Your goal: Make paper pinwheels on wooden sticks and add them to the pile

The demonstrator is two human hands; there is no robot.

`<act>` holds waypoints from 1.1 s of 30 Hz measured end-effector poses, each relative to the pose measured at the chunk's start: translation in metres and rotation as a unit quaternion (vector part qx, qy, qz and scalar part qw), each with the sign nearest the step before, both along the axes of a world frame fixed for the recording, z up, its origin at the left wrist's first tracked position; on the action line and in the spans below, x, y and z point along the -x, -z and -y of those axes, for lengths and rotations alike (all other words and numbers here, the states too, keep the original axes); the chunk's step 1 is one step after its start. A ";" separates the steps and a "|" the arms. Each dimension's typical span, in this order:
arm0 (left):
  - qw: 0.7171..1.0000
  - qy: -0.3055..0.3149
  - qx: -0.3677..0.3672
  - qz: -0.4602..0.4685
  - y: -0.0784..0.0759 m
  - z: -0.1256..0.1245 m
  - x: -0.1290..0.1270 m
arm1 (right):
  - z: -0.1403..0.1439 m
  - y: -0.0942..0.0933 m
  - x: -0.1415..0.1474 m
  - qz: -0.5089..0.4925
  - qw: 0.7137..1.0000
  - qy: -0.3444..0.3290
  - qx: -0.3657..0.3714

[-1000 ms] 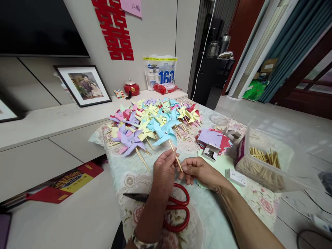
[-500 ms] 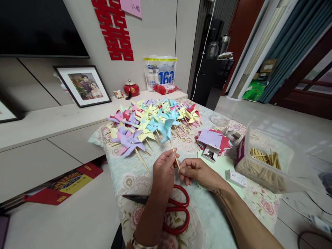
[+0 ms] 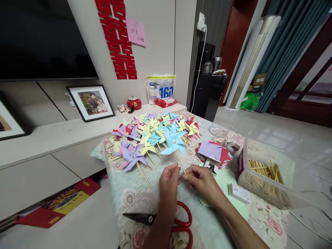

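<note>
Single head view — worn, looking forward and down over the table (image 3: 124, 193), near, wall cabinet (image 3: 52, 138) behind.

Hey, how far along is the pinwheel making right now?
Done: a big pile of finished pinwheels lies on the table. In hand: the left hand and right hand pinch the stick of a blue pinwheel. Left: a stack of cut paper squares and a box of sticks look unused.
</note>
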State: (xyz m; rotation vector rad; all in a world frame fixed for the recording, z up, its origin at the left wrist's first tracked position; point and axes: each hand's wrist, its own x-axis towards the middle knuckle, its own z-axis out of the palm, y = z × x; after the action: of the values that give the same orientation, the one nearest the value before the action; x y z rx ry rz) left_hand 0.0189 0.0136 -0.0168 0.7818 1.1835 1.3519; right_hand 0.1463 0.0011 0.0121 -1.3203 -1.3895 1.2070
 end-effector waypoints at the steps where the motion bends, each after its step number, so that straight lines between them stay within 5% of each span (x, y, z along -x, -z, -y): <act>1: 0.999 0.009 0.001 -0.043 0.003 0.000 0.000 | -0.001 -0.003 -0.003 0.007 1.000 0.012 -0.007; 8: 0.939 0.068 -0.073 -0.328 0.014 0.004 -0.005 | -0.029 -0.024 -0.036 0.079 0.988 0.112 -0.073; 12: 0.901 0.087 -0.106 -0.412 0.011 0.008 -0.007 | -0.059 -0.037 -0.049 0.210 0.967 0.114 -0.085; 23: 0.855 0.141 -0.104 -0.488 0.006 0.013 -0.009 | -0.121 -0.047 -0.035 0.485 0.869 0.090 -0.047; 33: 0.844 0.149 -0.100 -0.506 0.008 0.014 -0.011 | -0.160 -0.030 -0.023 0.582 0.811 0.040 0.046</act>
State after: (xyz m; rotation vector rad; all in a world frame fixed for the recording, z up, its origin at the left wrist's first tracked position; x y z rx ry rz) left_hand 0.0302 -0.0001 -0.0247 1.8875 1.6134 0.7640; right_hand 0.1696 0.1608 0.0426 -2.3342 -2.0359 0.2871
